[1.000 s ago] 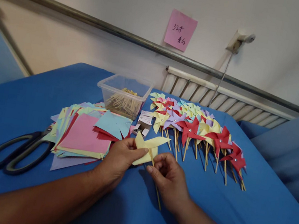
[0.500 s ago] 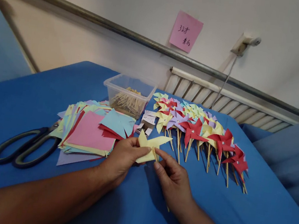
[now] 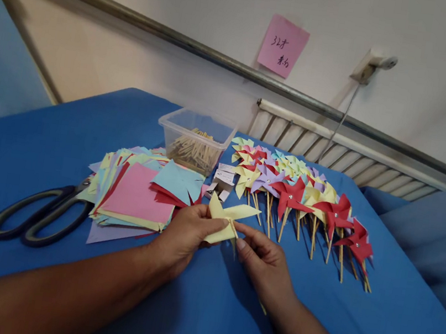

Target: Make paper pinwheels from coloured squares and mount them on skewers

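My left hand (image 3: 183,233) pinches the yellow pinwheel (image 3: 226,220) by its folded centre, and my right hand (image 3: 265,262) pinches the stick (image 3: 233,234) just under it. The stick runs back toward me beneath my right palm. Paper squares (image 3: 134,198) lie leftward, finished pinwheels (image 3: 306,199) toward the bed's right edge.

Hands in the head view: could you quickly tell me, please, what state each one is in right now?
Left hand: closed on the yellow paper pinwheel.
Right hand: fingers pinched on the wooden stick under the pinwheel.
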Demonstrator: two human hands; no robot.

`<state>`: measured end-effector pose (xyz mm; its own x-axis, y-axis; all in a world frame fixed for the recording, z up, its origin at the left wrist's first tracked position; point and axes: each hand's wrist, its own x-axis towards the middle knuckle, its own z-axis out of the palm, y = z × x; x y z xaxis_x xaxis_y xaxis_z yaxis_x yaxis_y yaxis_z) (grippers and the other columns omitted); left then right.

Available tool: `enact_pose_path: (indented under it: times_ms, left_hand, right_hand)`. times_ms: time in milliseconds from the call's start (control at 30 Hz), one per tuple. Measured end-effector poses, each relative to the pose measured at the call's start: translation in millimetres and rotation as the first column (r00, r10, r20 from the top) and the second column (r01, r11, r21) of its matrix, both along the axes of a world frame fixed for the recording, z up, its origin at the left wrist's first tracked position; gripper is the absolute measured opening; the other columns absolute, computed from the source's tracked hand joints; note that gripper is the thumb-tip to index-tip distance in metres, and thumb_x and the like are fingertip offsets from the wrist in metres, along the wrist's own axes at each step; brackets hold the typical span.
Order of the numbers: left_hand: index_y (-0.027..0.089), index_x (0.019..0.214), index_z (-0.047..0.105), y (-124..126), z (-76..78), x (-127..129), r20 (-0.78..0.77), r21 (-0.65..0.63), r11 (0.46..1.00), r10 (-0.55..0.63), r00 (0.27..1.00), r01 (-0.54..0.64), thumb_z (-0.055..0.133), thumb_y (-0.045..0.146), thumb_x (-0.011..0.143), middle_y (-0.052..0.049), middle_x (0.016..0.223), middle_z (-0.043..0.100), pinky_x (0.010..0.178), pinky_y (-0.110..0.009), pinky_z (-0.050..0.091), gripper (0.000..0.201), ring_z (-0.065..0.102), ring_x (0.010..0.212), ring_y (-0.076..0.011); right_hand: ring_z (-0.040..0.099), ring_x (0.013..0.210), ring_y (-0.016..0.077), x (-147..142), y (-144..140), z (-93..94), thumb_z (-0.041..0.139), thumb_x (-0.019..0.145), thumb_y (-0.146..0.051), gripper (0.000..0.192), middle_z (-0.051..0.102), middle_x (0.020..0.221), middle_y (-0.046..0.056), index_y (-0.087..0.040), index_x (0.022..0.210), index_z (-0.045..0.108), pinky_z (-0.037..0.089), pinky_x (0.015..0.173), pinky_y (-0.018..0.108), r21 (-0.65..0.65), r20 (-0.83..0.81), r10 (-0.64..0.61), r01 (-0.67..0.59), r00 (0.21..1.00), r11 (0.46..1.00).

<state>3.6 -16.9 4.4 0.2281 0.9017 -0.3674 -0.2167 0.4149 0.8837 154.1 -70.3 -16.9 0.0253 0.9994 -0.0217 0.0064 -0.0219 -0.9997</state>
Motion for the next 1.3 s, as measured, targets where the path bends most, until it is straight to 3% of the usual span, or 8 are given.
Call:
enact_pose_path:
  times_ms: [200,667,1300]
  left_hand:
    - [0.013,0.072,0.059,0.0,0.9,-0.1,-0.02,0.013,1.0,0.016,1.0,-0.015,0.075,0.021,0.064,0.001,0.059,0.061,0.047,-0.021,0.037,0.019,0.051,0.051,-0.0087]
    - [0.014,0.071,0.056,0.2,1.9,-0.2,-0.074,0.015,1.0,0.002,0.997,-0.001,0.073,0.023,0.063,0.0,0.061,0.062,0.048,-0.022,0.036,0.021,0.051,0.05,-0.0091]
    - [0.016,0.062,0.053,-1.3,4.5,0.4,-0.105,0.04,0.999,0.017,0.994,-0.013,0.073,0.022,0.061,0.004,0.052,0.056,0.045,-0.022,0.034,0.021,0.047,0.044,-0.0083]
  right_hand:
    - [0.031,0.052,0.0081,-0.3,-0.2,1.9,0.065,0.08,-0.042,0.039,0.043,0.057,-0.004,-0.02,0.112,0.069,0.024,0.049,0.022,-0.018,-0.024,0.011,-0.011,1.0,1.0]
    - [0.027,0.049,0.0066,-0.5,0.0,1.0,0.065,0.081,-0.035,0.033,0.038,0.056,-0.007,-0.018,0.109,0.068,0.021,0.046,0.021,0.049,0.011,0.022,-0.023,1.0,0.999]
    - [0.033,0.05,0.0077,-0.7,-1.9,1.4,0.063,0.079,-0.029,0.031,0.042,0.058,-0.006,-0.019,0.108,0.069,0.028,0.047,0.021,0.091,0.124,-0.002,-0.009,0.992,0.996]
